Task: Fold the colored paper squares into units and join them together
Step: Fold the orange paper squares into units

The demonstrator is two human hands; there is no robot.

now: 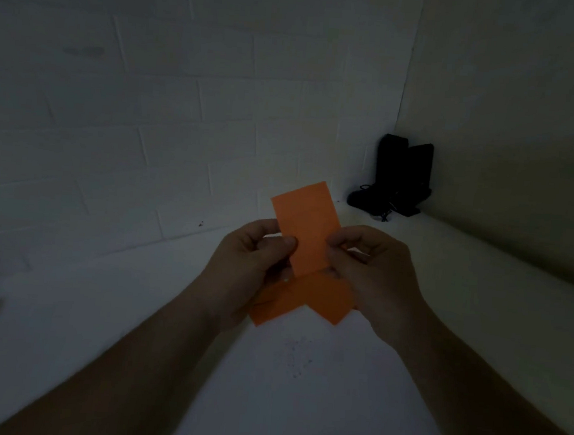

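Dim lighting; colours muted. Both bare forearms reach forward from the lower corners of the frame and converge at centre, above a white table. Left hand: back of hand toward the camera, fingers curled inward, thumb laid flat across the left edge of the orange paper strip, pinching it against the fingers behind. Right hand: mirrored pose, knuckles up, fingers curled, thumb and fingertips closed on the strip's right edge. Grip on both sides is narrow, a pinch rather than a full grasp. The strip is held in the air between the two hands, clear of the table. It is a rectangle, long axis near vertical in the frame, free end pointing up and away from the person with a slight lean to the left; its lower end meets a crease line just below the thumbs. Below that crease sit more orange folded pieces, darker in shade, spreading down-left and down-right to form a rough inverted V under the palms; whether they are separate units or part of one sheet cannot be told. Background: white-painted block wall behind the table, and a black object standing in the far right corner, well apart from the hands; faint speckles on the table surface nearer the person.
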